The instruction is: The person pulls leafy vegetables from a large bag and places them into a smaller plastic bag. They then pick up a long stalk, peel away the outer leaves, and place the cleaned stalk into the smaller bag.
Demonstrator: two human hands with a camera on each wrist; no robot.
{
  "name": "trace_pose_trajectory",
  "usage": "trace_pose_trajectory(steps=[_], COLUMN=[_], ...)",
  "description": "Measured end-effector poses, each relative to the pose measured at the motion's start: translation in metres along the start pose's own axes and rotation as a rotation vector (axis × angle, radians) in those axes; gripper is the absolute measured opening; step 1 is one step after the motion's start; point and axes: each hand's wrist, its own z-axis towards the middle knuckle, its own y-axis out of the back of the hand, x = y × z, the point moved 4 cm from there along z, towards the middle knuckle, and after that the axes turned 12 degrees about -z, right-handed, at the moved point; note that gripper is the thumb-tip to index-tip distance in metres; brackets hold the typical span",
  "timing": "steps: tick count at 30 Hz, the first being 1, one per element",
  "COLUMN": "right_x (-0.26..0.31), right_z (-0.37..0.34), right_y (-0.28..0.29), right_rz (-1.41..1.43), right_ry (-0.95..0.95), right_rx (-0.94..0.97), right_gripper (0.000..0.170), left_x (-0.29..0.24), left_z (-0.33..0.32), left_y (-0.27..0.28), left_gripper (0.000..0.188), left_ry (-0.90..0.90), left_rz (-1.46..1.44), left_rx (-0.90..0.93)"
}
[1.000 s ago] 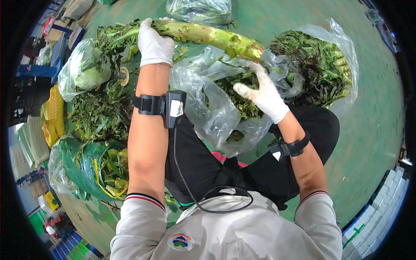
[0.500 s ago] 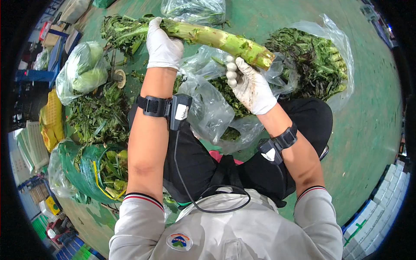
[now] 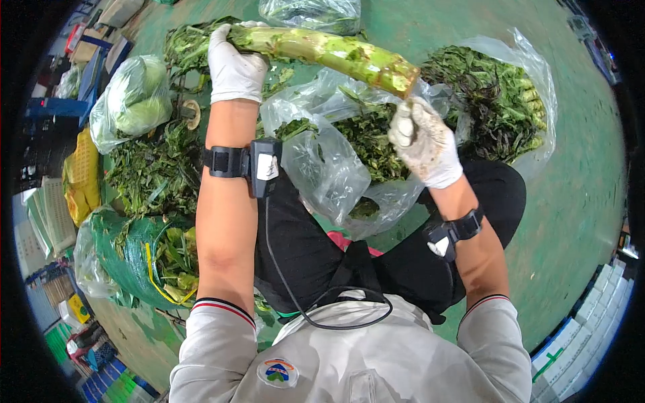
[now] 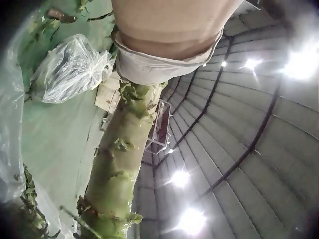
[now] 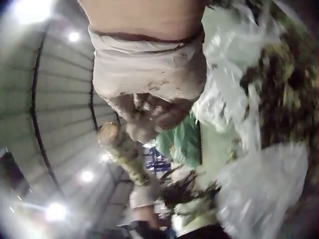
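In the head view, my gloved left hand (image 3: 235,70) grips a thick stem lettuce stalk (image 3: 329,54) near its leafy end. Dark leaves (image 3: 188,47) hang out on the left of that hand. The stalk slants down to the right, its cut end facing me, held over a clear plastic bag. My gloved right hand (image 3: 426,144) is just below the cut end, fingers curled in with the thumb folded over. Nothing shows in this fist, and its glove is stained. From the right wrist, the stalk (image 5: 127,159) appears beyond the curled fingers, apart from them.
Before me lies an opened clear bag (image 3: 329,174) with leafy greens. Another bag of leafy stalks (image 3: 497,101) is at right. On the left are bagged pale green vegetables (image 3: 134,101), a leaf heap (image 3: 151,171) and a green sack (image 3: 124,252). Another bag (image 3: 309,15) lies ahead.
My right hand went from open fingers at the cut end to curled fingers under the stalk, then moved right and down. The left hand with the stalk shifted right, then back left.
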Motion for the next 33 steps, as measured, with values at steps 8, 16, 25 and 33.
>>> trace_pose_trajectory(steps=[8, 16, 25, 33], right_x=[-0.008, -0.106, -0.095, -0.014], right_z=[0.022, 0.057, 0.054, 0.029], right_y=[0.014, -0.045, 0.008, 0.000], right_rz=[-2.307, -2.314, -1.083, -1.681], right_ry=[0.351, 0.258, 0.209, 0.390], right_rx=[-0.084, 0.216, 0.101, -0.179], right_gripper=[0.046, 0.033, 0.025, 0.019], left_x=[-0.025, -0.017, -0.028, -0.035], left_z=[-0.023, -0.030, -0.039, -0.054], left_y=[0.003, -0.011, -0.013, -0.033], left_gripper=[0.018, 0.017, 0.033, 0.031], left_ry=[-0.101, -0.027, 0.158, 0.350], left_rz=[-0.047, -0.114, -0.267, -0.297], left_rx=[-0.052, 0.096, 0.203, 0.428])
